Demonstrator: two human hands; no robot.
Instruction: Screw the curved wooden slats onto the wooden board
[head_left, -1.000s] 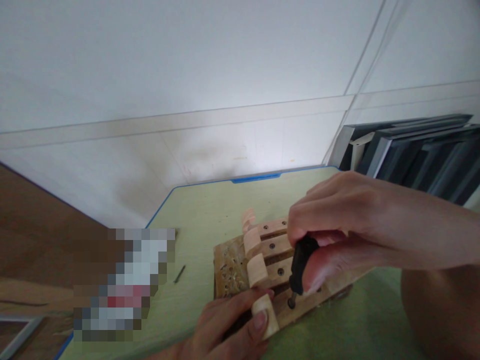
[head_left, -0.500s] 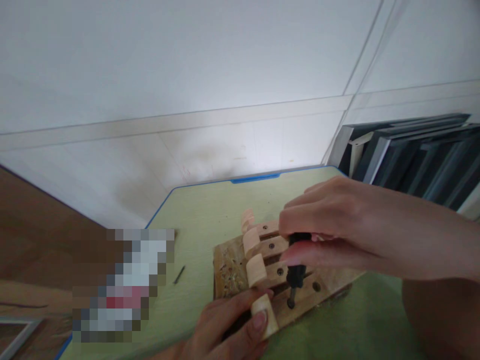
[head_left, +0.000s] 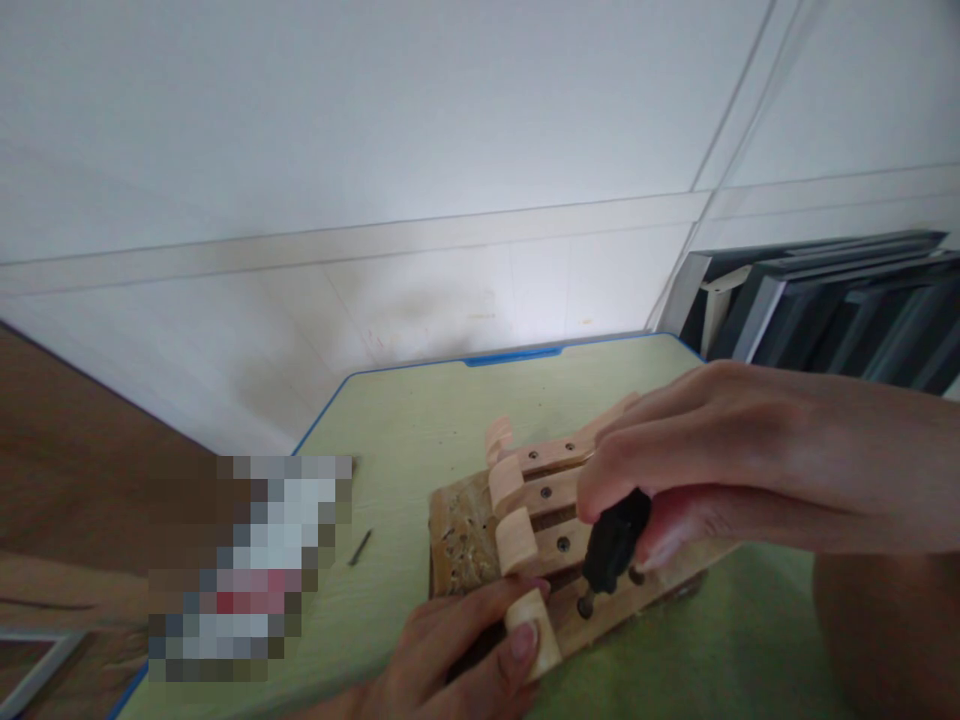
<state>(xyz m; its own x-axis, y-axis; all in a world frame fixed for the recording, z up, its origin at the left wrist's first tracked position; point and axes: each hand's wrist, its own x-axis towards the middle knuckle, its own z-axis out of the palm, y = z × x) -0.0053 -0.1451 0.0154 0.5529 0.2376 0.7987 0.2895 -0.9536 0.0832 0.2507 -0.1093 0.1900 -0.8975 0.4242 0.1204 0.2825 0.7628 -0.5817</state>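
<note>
My right hand (head_left: 675, 470) grips the black handle of a screwdriver (head_left: 616, 540), which leans to the right. Its tip is at a dark screw hole in the nearest wooden hook (head_left: 559, 640). Thumb and fingers of my left hand (head_left: 465, 650) pinch the upturned end of that hook. Several similar pale wooden hooks (head_left: 517, 540) lie side by side beyond it, with dark screws in them. Under them is a rough, pitted wooden board (head_left: 457, 550). My right hand hides part of the hooks.
The green table (head_left: 397, 430) has a blue edge. A screw or nail (head_left: 360, 547) lies on it to the left, near a pixelated object (head_left: 262, 560). Dark framed panels (head_left: 840, 310) lean at the right, and a white wall (head_left: 375, 130) stands behind.
The screwdriver has tipped from nearly upright to leaning right, and my right hand has shifted slightly right with it. My left hand stays on the hook.
</note>
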